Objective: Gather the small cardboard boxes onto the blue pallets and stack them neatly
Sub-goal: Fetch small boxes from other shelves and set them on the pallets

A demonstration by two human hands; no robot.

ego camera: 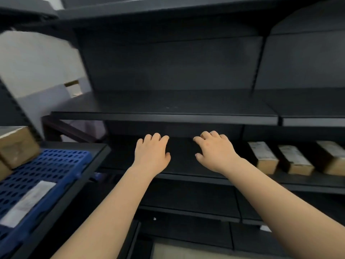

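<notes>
My left hand (152, 154) and my right hand (214, 151) reach forward side by side over a dark shelf (183, 159), fingers relaxed and loosely bent, holding nothing. Three small cardboard boxes with white labels stand in a row on the same shelf level to the right: one (263, 157) nearest my right hand, a second (295, 159), a third (331, 157) at the frame edge. A blue perforated pallet (46, 174) lies at the lower left, with a cardboard box (17, 146) on its far end.
Black metal shelving fills the view, with a bare upper shelf (164, 114) just above my hands and lower shelves (186, 212) below. A white label (28, 202) lies on the pallet. A pale wall and a distant box (73, 88) show at the left.
</notes>
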